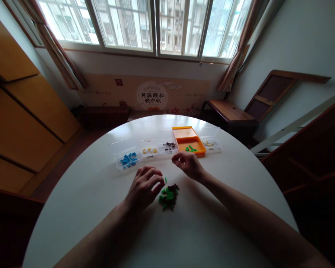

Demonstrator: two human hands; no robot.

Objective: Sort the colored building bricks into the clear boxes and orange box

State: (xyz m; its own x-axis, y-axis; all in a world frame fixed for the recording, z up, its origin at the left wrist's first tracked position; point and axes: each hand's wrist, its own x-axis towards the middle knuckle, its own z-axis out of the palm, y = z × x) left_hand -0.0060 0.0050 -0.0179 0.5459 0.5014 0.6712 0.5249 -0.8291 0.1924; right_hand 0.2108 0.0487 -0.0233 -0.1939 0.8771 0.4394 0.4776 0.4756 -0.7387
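Observation:
A heap of small green and dark brown toy bricks [169,196] lies on the white table. My left hand [145,183] is beside it, fingers curled, with thumb and forefinger tips close together. A narrow green brick [165,180] shows right at those tips; whether they grip it is unclear. Farther out, my right hand [189,164] is closed in a pinch in front of the boxes. Something small and dark seems to be at its fingertips, too small to make out. Just beyond it stands an open orange box [201,153] with several green bricks [191,149] inside.
Open clear boxes stand in a row: one with blue bricks [128,159], one with yellow bricks [149,150], one with dark bricks [169,145], and one with pale yellow pieces [208,143] at right. The round table [80,208] faces a window; a wooden chair [231,111] stands beyond it.

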